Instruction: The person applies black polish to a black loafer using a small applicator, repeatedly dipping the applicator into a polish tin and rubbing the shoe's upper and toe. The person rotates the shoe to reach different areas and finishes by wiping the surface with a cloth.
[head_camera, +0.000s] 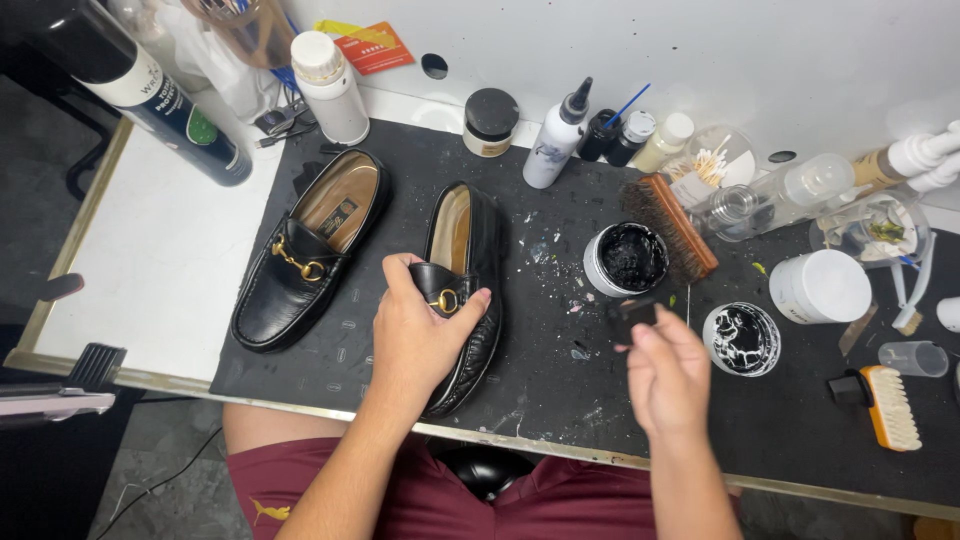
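My left hand (415, 335) is clamped over the vamp of a glossy black loafer (462, 290) with a gold buckle bit, standing toe toward me on the black mat (540, 390) just right of its twin (305, 255), so two shoes in all. My right hand (665, 375) pinches a small dark applicator (636, 314), blurred and half hidden by my fingers, near the open tin of black polish (628, 258). My palm covers the held loafer's middle; two brushes, one with brown bristles (670, 225) and one orange-backed (885, 405), lie right of the shoes.
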